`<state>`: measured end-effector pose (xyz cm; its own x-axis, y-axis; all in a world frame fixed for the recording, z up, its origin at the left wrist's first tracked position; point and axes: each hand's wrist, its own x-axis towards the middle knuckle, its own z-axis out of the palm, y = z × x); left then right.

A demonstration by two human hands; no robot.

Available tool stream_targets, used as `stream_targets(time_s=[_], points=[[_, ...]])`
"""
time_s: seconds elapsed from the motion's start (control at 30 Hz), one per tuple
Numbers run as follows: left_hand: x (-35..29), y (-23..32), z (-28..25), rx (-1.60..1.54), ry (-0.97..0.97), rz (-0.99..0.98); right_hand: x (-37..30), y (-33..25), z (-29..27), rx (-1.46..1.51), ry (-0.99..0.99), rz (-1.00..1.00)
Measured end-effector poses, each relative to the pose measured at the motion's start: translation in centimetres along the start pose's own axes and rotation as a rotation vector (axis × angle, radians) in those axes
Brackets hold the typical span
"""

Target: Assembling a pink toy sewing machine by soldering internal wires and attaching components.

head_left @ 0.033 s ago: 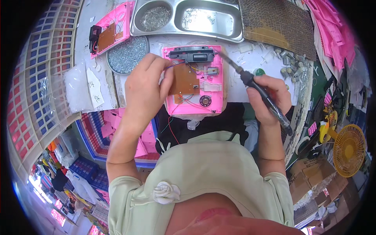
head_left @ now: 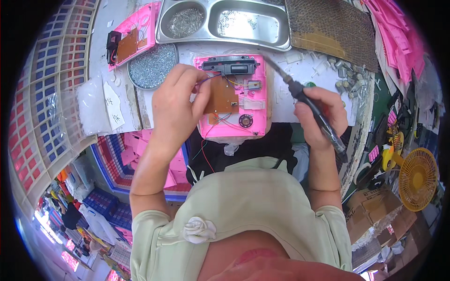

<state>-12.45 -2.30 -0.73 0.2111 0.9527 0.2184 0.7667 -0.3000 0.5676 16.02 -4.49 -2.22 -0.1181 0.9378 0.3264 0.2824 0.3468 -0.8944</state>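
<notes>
A pink plastic housing (head_left: 260, 93) lies in front of me on the bench. Inside it are a brown circuit board (head_left: 224, 97), a black part (head_left: 240, 68) along the far edge, a small round speaker (head_left: 245, 121) and several thin wires. My left hand (head_left: 174, 100) is over the housing's left side, its thumb and fingertips pinched on a dark blue wire (head_left: 210, 78). My right hand (head_left: 328, 114) grips the black handle of a soldering iron (head_left: 313, 107). The iron's metal tip points far-left, near the housing's far right corner; whether it touches anything cannot be told.
Left of the housing sits a round tin of screws (head_left: 150, 70), with another pink housing (head_left: 151, 28) behind it. A steel tray (head_left: 213, 35) stands beyond. Loose metal parts (head_left: 346, 77) are at right, near a mesh mat (head_left: 328, 42). A yellow fan (head_left: 418, 180) is far right.
My left hand has shifted slightly right, still pinching the wire. My right hand and the soldering iron have moved very slightly.
</notes>
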Motion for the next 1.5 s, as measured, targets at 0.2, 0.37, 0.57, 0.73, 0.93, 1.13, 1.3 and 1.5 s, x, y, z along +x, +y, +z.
stream_targets(time_s=[0.2,0.37,0.57,0.73,0.93,1.13,1.3,1.5], points=[[-0.6,0.2,3.9,-0.885,0.129,-0.350,2.2,-0.2,3.0,0.034,-0.094,-0.056],[-0.6,0.0,4.7,-1.125,0.095,-0.430,4.2,0.0,6.5,0.086,-0.162,-0.047],[-0.6,-0.1,4.4,-0.979,0.071,-0.409,5.9,0.2,9.2,0.203,-0.117,-0.019],[0.1,-1.1,3.8,-0.726,0.045,-0.233,5.7,0.7,8.8,0.172,-0.124,-0.023],[0.9,-1.0,2.4,-0.538,-0.099,-0.151,4.4,1.0,8.8,0.099,-0.040,-0.065],[1.2,-0.2,2.0,-0.433,-0.100,-0.134,3.0,1.0,4.5,-0.018,-0.047,-0.115],[1.0,-0.4,3.1,-0.283,-0.070,-0.075,2.0,0.6,2.0,0.021,0.030,-0.125],[1.0,-0.6,3.3,-0.253,-0.038,-0.048,1.0,0.3,0.9,-0.031,-0.110,-0.153]])
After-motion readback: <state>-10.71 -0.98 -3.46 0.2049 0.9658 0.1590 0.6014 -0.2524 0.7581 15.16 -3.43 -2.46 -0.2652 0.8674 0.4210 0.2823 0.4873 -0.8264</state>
